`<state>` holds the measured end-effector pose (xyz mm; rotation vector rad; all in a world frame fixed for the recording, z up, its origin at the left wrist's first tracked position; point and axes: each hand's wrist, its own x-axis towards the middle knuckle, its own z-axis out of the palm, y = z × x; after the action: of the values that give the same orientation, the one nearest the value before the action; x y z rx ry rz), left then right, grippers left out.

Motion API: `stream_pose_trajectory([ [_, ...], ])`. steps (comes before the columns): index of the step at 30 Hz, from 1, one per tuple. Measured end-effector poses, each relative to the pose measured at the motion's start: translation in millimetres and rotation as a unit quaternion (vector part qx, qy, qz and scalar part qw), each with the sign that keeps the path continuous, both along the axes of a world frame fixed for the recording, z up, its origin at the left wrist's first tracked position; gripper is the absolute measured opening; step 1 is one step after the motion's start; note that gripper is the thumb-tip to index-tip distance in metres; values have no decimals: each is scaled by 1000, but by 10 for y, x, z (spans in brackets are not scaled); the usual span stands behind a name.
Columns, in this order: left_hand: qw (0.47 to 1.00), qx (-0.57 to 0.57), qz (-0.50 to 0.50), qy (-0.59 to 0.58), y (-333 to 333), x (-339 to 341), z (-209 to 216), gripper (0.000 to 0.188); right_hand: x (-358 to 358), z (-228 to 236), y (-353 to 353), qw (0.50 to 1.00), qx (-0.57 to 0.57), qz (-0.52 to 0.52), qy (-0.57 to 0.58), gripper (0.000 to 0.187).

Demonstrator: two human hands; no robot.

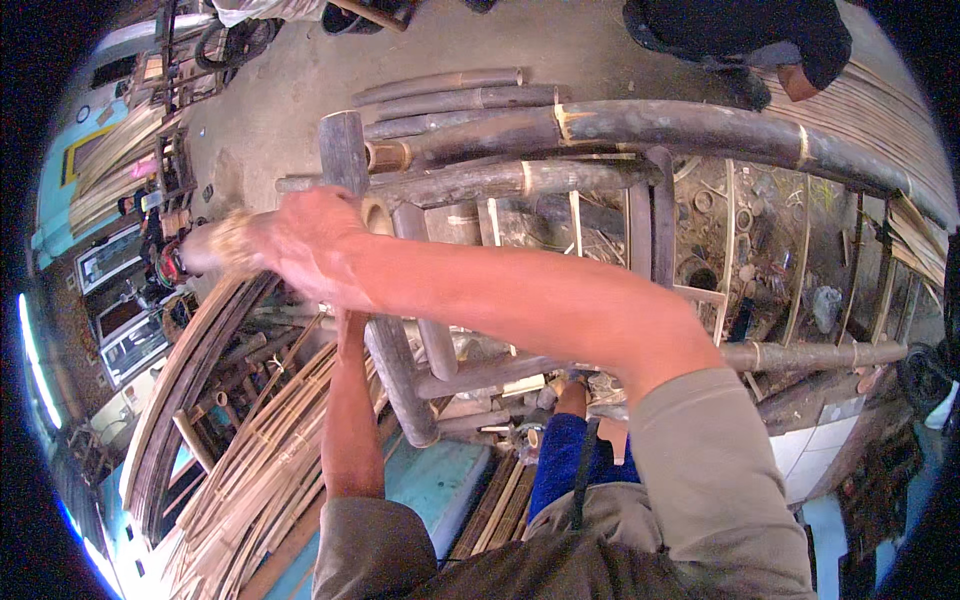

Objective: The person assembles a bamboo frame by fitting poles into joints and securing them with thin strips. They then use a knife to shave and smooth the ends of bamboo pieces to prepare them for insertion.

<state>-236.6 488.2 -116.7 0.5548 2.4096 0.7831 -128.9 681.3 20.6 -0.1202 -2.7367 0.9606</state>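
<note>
My right arm reaches across to the left, its hand closed around a blurred, club-like piece with a pale brown end. Motion smears that piece, so its exact kind is unclear. From the lower edge my left forearm rises beneath the right one; the left hand's fingers are hidden there. Both arms are over the left end of a dark bamboo frame. A thick bamboo pole slants under my arms, and its upper end shows beyond my right hand. Next to that hand is a bamboo tube's cut, open end.
Long dark bamboo poles run across the far side, with loose lengths behind them. Split bamboo strips are piled at the left. Offcuts litter the ground inside the frame. At the far right is a person in dark clothing.
</note>
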Motion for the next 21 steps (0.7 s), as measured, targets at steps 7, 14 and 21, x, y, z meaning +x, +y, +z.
stream_pose_trajectory([
  [7,980,164,48,-106,-398,-324,-410,69,-97,-103,-237,997,30,10,-65,36],
  [14,970,199,55,-132,-618,-401,-523,65,-113,-286,-323,982,-24,-2,-185,48],
  [21,967,211,36,-139,-760,-546,-692,60,-29,-240,-455,990,-126,55,-27,52],
])
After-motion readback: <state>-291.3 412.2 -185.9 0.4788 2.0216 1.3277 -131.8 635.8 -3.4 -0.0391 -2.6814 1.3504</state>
